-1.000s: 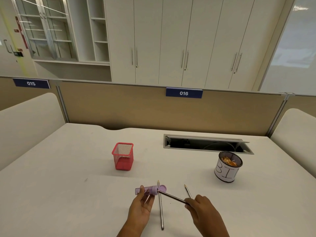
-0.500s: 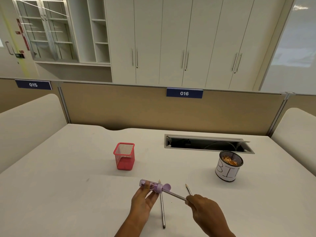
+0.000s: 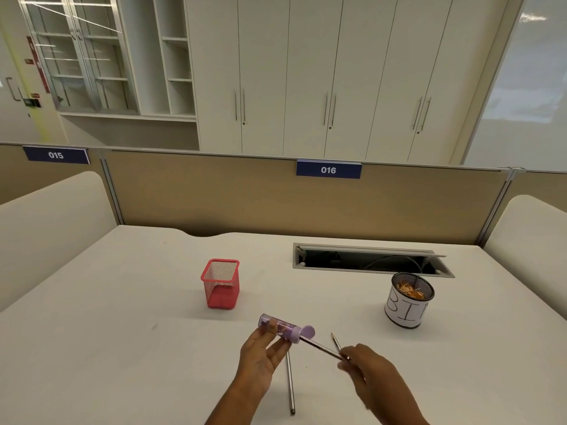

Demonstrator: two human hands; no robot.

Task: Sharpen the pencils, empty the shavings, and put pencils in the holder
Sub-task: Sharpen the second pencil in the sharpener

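**Pencil (image 3: 320, 347) now lined up with sharpener (image 3: 277, 327), sharpening step in hand**

Left hand (image 3: 260, 357) grasps the purple sharpener, thumb on top and fingers beneath its clear barrel. Over the last second it has tipped the barrel from roughly level to slanting up and away to the left. The barrel now runs straight on from the pencil.

Right hand (image 3: 372, 375) pinches the pencil's back end. The tip sits in the sharpener's mouth, beside the flipped-open round cap (image 3: 308, 331). With the two in line, the pencil looks ready to be twisted.

Two more pencils lie on the white counter (image 3: 122, 332). The second pencil (image 3: 335, 340) is just beside the right hand's fingers, and the third pencil (image 3: 290, 388) runs toward the viewer from under the left hand.

Further back and to the left stands a red mesh holder (image 3: 221, 285), with no pencil in it yet. Well apart to the right, a bin can (image 3: 406, 311) already holds shavings.
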